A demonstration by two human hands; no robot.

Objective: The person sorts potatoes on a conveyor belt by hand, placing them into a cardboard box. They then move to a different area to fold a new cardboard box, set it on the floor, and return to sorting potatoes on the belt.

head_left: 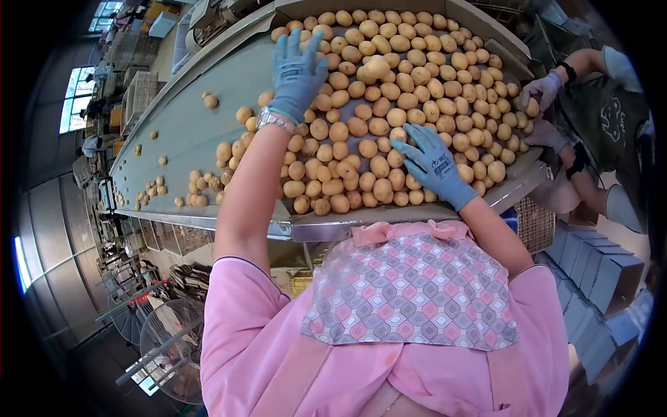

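Observation:
A thick layer of round yellow-brown potatoes point(379, 167) covers the sorting table at the end of a green conveyor belt point(167, 132). My left hand point(297, 76), in a blue-grey glove, reaches to the far left side of the potatoes. Its fingers are spread over them and grip none that I can see. Nearer to me, my right hand point(434, 163), gloved the same way, lies palm down on the potatoes with its fingers apart. Whatever is under either palm is hidden.
At the right, a co-worker's gloved hand point(542, 94) holds a potato by the table's end. The table's metal edge point(333, 226) runs in front of me. Grey boxes point(597, 278) stand at lower right, a large fan point(174, 340) at lower left.

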